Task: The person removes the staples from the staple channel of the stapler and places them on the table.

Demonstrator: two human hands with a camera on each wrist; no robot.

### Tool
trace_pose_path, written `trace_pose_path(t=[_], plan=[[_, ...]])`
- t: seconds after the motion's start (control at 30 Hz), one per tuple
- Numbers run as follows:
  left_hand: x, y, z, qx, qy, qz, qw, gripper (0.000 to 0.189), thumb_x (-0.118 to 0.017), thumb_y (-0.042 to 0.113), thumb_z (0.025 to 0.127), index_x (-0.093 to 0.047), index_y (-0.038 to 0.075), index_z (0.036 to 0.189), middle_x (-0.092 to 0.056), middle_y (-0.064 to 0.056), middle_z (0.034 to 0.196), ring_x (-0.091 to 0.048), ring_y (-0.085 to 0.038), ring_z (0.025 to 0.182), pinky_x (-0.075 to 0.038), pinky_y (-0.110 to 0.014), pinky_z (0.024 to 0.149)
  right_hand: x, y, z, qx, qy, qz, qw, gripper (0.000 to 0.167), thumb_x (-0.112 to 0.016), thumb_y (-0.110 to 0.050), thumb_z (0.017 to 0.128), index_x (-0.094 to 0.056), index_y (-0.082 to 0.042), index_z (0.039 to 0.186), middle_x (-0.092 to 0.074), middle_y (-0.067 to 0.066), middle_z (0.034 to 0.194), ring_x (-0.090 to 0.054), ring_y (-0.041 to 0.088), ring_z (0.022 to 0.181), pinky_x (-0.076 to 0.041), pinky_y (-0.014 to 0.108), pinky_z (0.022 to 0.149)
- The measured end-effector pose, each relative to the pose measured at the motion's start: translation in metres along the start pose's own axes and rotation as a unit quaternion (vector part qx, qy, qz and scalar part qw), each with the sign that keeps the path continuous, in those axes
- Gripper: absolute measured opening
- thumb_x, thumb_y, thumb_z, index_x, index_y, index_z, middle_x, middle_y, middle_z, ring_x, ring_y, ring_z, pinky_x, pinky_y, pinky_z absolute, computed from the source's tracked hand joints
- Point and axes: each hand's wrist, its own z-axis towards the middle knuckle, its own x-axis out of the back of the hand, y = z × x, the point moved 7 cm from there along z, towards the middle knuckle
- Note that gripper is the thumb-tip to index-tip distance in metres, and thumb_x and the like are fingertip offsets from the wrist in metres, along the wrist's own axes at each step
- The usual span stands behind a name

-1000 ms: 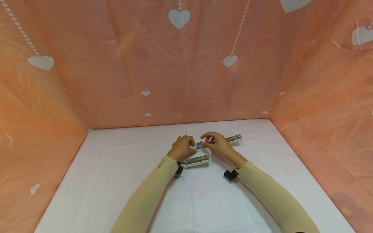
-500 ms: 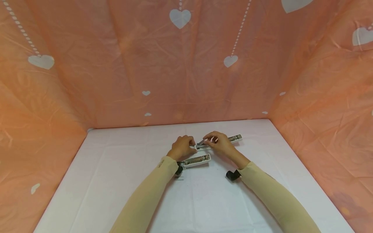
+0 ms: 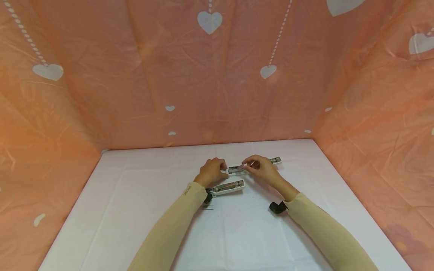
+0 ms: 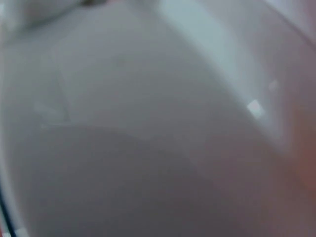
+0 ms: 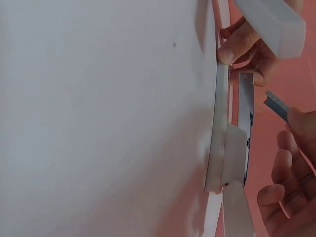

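Note:
A white stapler [image 3: 233, 172] lies opened out on the table, running from my left hand to beyond my right. My left hand [image 3: 211, 171] holds its left end between thumb and fingers. Above the stapler's metal magazine [image 5: 245, 103], my right hand [image 3: 263, 172] pinches a short strip of staples [image 5: 277, 105] between thumb and finger. In the right wrist view the strip is apart from the magazine, and the other fingers are loosely bent. A second opened white stapler [image 3: 230, 187] lies nearer, partly hidden by the left wrist. The left wrist view is a blur of pale surface.
A thin strip [image 3: 208, 207], too small to identify, lies on the white-covered table [image 3: 162, 226] below the nearer stapler. Orange sheeting with white hearts [image 3: 217, 94] stands behind the table and along both sides. Each wrist carries a black camera [image 3: 278, 207].
My right hand has shifted to the right along the far stapler, carrying the strip of staples with it. The left hand keeps its place at the stapler's left end.

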Motion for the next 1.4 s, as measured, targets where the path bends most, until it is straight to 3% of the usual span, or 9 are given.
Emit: trace_pose_path(t=[0.17, 0.53, 0.97, 1.4], plan=[[-0.001, 0.000, -0.001, 0.001, 0.001, -0.004, 1.0000, 0.024, -0.088, 0.028, 0.092, -0.072, 0.016, 0.104, -0.065, 0.001, 0.111, -0.055, -0.023, 0.110, -0.049, -0.048, 0.096, 0.005, 0.003, -0.009, -0.016, -0.005, -0.005, 0.9999, 0.017, -0.082, -0.010, 0.096, -0.080, -0.007, 0.113, -0.075, 0.003, 0.096, -0.064, 0.015, 0.082, -0.053, 0.028, 0.074], [0.001, 0.001, -0.002, -0.002, 0.000, -0.005, 1.0000, 0.024, -0.088, 0.027, 0.092, -0.071, 0.016, 0.106, -0.063, 0.001, 0.110, -0.055, -0.023, 0.110, -0.048, -0.049, 0.096, 0.007, 0.010, -0.019, 0.005, -0.028, -0.026, 0.9993, 0.016, -0.079, -0.004, 0.096, -0.079, -0.006, 0.112, -0.073, -0.001, 0.088, -0.060, 0.009, 0.074, -0.052, 0.027, 0.068], [0.001, 0.002, -0.002, 0.003, -0.003, -0.005, 1.0000, 0.024, -0.087, 0.027, 0.093, -0.071, 0.016, 0.105, -0.062, 0.001, 0.110, -0.054, -0.023, 0.110, -0.047, -0.050, 0.097, 0.004, 0.020, -0.029, -0.016, -0.056, -0.003, 0.9983, 0.017, -0.081, -0.002, 0.094, -0.077, -0.002, 0.110, -0.074, 0.003, 0.086, -0.064, 0.012, 0.072, -0.055, 0.025, 0.064], [0.003, 0.003, -0.004, 0.005, -0.006, -0.009, 0.9999, 0.023, -0.087, 0.026, 0.094, -0.071, 0.016, 0.107, -0.062, 0.001, 0.111, -0.054, -0.023, 0.109, -0.047, -0.050, 0.097, 0.003, 0.021, -0.031, -0.039, -0.081, -0.017, 0.9958, 0.011, -0.081, -0.005, 0.095, -0.077, -0.005, 0.105, -0.071, 0.002, 0.087, -0.060, 0.013, 0.075, -0.051, 0.025, 0.066]])
